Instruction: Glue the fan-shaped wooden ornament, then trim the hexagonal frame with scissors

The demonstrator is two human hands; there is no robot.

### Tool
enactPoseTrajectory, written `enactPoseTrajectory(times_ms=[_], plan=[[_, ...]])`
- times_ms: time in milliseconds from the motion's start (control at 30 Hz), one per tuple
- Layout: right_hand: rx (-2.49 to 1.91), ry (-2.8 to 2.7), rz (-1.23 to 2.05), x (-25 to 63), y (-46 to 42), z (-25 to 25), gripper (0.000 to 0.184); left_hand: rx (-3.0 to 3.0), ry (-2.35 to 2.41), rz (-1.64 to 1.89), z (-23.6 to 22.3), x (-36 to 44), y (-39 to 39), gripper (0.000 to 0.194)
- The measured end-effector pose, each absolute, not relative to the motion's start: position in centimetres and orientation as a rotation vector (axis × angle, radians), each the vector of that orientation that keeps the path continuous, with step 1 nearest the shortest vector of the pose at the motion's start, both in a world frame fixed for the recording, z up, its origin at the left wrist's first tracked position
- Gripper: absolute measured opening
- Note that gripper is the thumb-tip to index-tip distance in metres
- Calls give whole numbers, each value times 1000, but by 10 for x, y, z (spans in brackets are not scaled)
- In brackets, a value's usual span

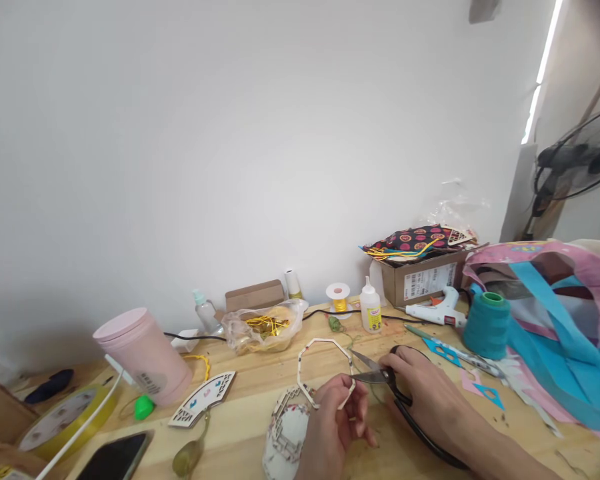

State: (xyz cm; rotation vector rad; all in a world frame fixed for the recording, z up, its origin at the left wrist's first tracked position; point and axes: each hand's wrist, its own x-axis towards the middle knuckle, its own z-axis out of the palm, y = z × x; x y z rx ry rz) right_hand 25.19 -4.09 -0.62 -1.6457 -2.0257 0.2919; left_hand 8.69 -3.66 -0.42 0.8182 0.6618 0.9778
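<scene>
My left hand (337, 417) pinches a thin pale octagonal frame (325, 341) by its lower right side, holding it tilted above the table. In my right hand (423, 387) is a pair of black-handled scissors (377, 375). Their blades are spread, with the tips at the frame's right edge. A thin green cord (351, 341) shows just behind the blades; where it leads is hard to make out. Partly covered by my left hand, a pale octagonal lattice piece (283, 427) lies on the table.
Behind my hands stand a glue bottle (371, 310), a yellow thread spool (339, 298) and a plastic bag (265, 327). To the right are a glue gun (437, 310) and a teal thread cone (486, 327). Leftward lie a fan-shaped piece (203, 400), a pink cup (145, 357) and a phone (115, 457).
</scene>
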Motion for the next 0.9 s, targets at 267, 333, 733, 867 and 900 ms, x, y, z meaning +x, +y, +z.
enactPoseTrajectory(times_ms=[267,333,733,867,900], plan=[[-1758,-2029,268,253,-38,-7,31,828,693,951,-6,91,-38,17],[-1750,-2029,271,252,-38,-8,29,848,704,960,-7,93,-38,23],[-1791,-2049,254,251,-39,-7,19,757,759,1064,-3,102,-40,29],[-1787,-2069,234,250,-39,-8,18,689,770,1085,-3,101,-41,25],[-1783,-2077,230,250,-38,-8,17,680,777,1085,-4,100,-41,23]])
